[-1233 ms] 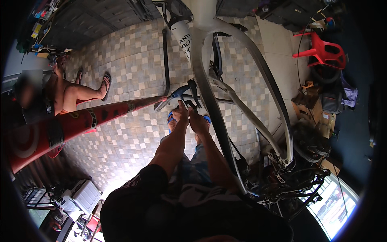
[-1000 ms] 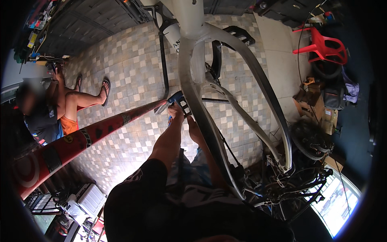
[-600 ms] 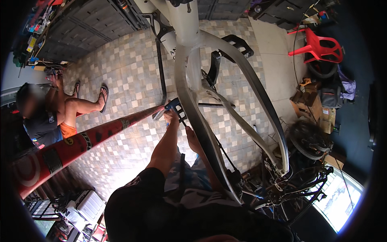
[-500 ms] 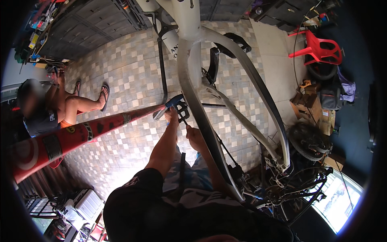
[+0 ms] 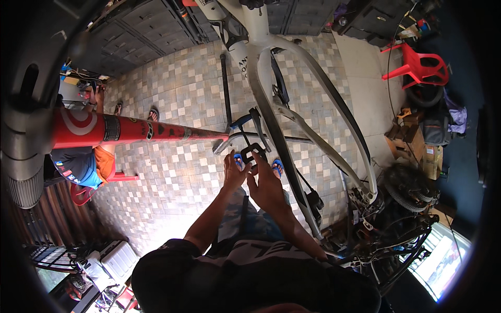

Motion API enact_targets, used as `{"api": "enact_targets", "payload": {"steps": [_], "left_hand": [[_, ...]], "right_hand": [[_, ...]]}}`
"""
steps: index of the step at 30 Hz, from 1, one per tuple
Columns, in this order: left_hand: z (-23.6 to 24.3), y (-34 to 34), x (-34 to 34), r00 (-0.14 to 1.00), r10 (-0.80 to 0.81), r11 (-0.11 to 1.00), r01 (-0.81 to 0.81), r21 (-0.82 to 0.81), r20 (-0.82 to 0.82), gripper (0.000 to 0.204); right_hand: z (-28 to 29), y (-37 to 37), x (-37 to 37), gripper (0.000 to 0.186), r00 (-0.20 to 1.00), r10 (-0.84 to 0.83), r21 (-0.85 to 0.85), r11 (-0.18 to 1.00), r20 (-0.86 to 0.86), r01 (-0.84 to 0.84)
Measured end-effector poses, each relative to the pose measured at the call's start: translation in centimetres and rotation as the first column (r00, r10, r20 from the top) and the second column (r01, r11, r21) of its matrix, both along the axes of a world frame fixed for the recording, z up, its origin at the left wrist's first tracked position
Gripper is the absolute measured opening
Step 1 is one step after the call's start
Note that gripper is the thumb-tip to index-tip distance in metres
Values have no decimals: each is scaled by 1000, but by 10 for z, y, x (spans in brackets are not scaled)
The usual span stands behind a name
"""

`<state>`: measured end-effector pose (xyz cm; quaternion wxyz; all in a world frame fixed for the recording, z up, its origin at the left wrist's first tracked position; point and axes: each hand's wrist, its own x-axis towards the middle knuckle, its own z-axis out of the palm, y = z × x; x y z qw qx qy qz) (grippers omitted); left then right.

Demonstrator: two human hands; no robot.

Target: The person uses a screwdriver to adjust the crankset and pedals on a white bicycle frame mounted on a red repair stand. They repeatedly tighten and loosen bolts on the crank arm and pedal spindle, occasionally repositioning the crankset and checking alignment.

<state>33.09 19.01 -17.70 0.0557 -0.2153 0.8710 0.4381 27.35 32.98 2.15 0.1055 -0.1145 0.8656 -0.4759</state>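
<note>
Both hands, left hand [image 5: 233, 172] and right hand [image 5: 266, 187], reach forward, fingers seemingly half-curled.

- The person wore a black short-sleeved top [image 5: 250, 276] with pale lettering or a pale pattern across the chest, too bent by the lens to make out.
- Both forearms were bare from the sleeve ends down; the left hand [image 5: 234, 171] and right hand [image 5: 267, 189] wore no gloves.
- Blue patterned shorts or trousers [image 5: 245, 221] showed below the top.
- Blue sandals [image 5: 276, 168] with dark straps were on the feet, partly hidden behind the hands.
</note>
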Motion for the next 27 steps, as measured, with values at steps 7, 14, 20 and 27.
{"api": "enact_targets", "payload": {"steps": [7, 14, 20, 27], "left_hand": [[109, 28, -29, 976, -185, 949, 209, 237, -118, 58], [139, 51, -39, 948, -316, 938, 308, -157, -28, 39], [143, 36, -90, 873, -358, 919, 392, -38, 332, 43], [154, 45, -68, 967, -202, 979, 197, 45, 153, 61]], "right_hand": [[15, -71, -77, 18, 894, -132, -80, 991, -429, 108], [21, -134, -160, 59, 884, 86, 165, 986, -460, -10], [13, -155, -176, 49, 924, 76, 244, 970, -374, 19], [7, -150, -191, 46, 896, 144, 285, 958, -420, -20]]}}
